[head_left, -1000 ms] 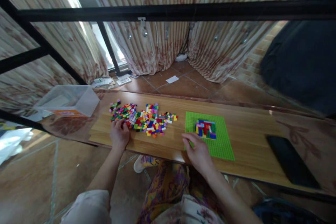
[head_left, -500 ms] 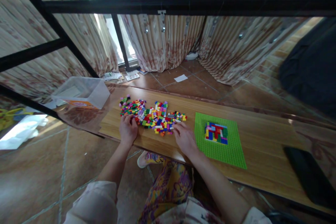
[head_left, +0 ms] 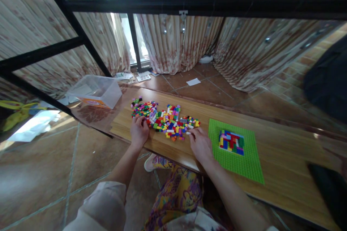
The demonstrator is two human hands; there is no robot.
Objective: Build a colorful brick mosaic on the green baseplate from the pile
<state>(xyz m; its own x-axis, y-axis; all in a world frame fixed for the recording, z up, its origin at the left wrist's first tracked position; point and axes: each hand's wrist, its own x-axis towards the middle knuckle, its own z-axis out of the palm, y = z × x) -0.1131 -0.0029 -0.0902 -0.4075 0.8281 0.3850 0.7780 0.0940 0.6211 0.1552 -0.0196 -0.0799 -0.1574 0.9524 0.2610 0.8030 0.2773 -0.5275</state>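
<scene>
A pile of small coloured bricks [head_left: 165, 119] lies on the wooden tabletop [head_left: 271, 140]. My left hand [head_left: 139, 132] rests at the pile's near left edge, fingers curled down onto the bricks. My right hand [head_left: 200, 143] sits at the pile's right end, fingertips pinched on a small white brick [head_left: 189, 133]. To the right lies a green baseplate [head_left: 235, 149] bearing a flat patch of joined coloured bricks [head_left: 231, 142].
A clear plastic box [head_left: 96, 90] stands at the table's left end. A black metal frame [head_left: 189, 5] crosses overhead and down the left. A dark flat object [head_left: 329, 191] lies at the table's right end. Curtains and tiled floor lie behind.
My right hand has moved left from the baseplate's near corner to the right end of the brick pile. My left hand stays at the pile. The view has swung left.
</scene>
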